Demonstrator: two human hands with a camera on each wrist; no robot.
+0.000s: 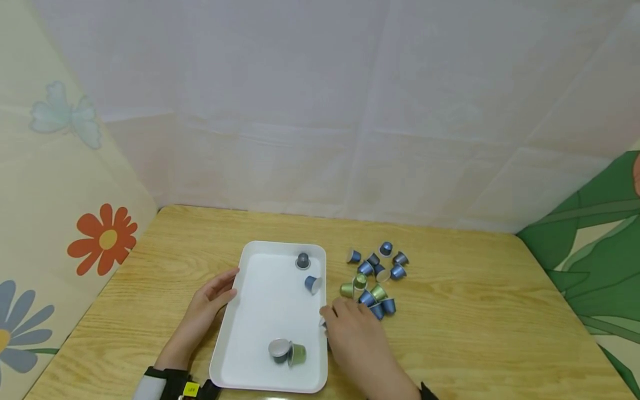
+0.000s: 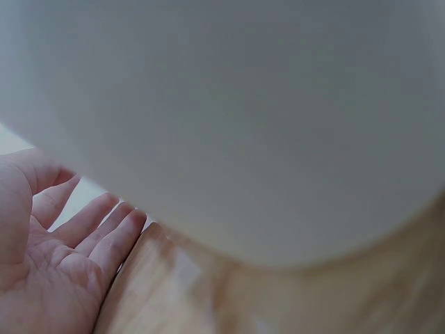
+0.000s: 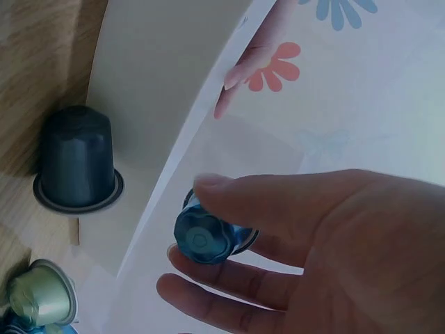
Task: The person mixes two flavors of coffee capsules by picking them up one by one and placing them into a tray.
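A white tray (image 1: 265,305) lies on the table, its right rim beside my right hand (image 1: 355,336). In the right wrist view, that hand pinches a blue coffee capsule (image 3: 203,235) between thumb and fingers, near the tray's rim. My left hand (image 1: 206,303) is at the tray's left edge, fingertips right at the rim; in the left wrist view its fingers (image 2: 115,240) are fairly straight. Inside the tray are a dark grey capsule (image 1: 303,260), a blue capsule (image 1: 312,284), a silver-lidded dark capsule (image 1: 279,349) and a green capsule (image 1: 298,354).
Right of the tray, several loose capsules are clustered on the wooden table (image 1: 475,311), among them blue capsules (image 1: 398,271) and green capsules (image 1: 378,292). A dark capsule (image 3: 76,158) stands beside the tray's outer wall. A white cloth (image 1: 300,139) hangs behind the table.
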